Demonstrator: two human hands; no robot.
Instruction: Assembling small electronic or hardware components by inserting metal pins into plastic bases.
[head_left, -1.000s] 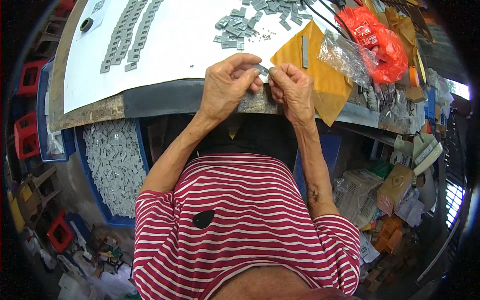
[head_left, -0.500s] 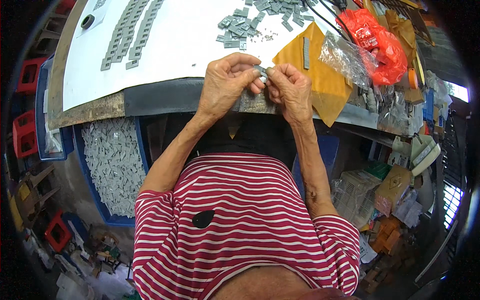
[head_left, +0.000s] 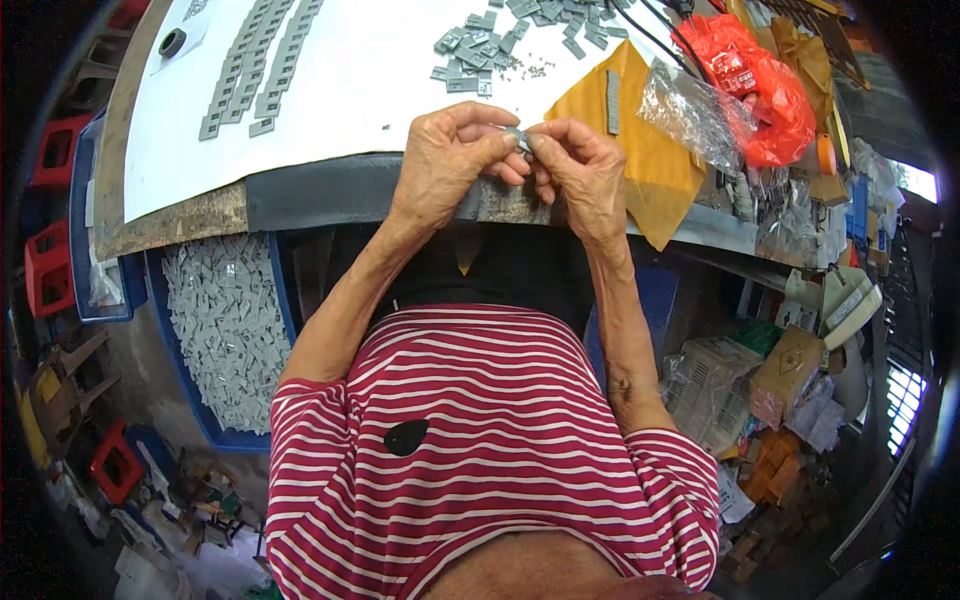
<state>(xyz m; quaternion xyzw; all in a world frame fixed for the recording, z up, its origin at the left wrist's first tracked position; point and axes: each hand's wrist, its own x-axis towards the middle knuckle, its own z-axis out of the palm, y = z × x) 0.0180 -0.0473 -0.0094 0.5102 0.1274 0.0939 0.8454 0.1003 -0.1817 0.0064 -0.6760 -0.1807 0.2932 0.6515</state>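
Between my fingertips, just above the table's front edge, is a small grey plastic piece [head_left: 523,143]. My left hand [head_left: 450,160] pinches it from one side, thumb against forefinger. My right hand [head_left: 583,170] grips its other side the same way, and both thumbs nearly meet over it. Most of the piece is covered by my fingers. Beyond my hands lies a loose heap of similar grey pieces [head_left: 478,48], with tiny brass-coloured parts [head_left: 527,68] scattered beside it. Overlapping rows of grey pieces [head_left: 245,70] run along the white sheet [head_left: 350,80] to the left.
Right of my hands are a yellow padded envelope [head_left: 660,180] with a grey strip [head_left: 613,100], clear plastic wrap [head_left: 690,110] and a red plastic bag [head_left: 765,100]. A black tape roll [head_left: 172,42] sits far left. Below the table stands a blue crate [head_left: 208,425] full of grey pieces.
My thumbs have come closer together over the small grey piece, now covering more of it. My right hand has shifted slightly left.
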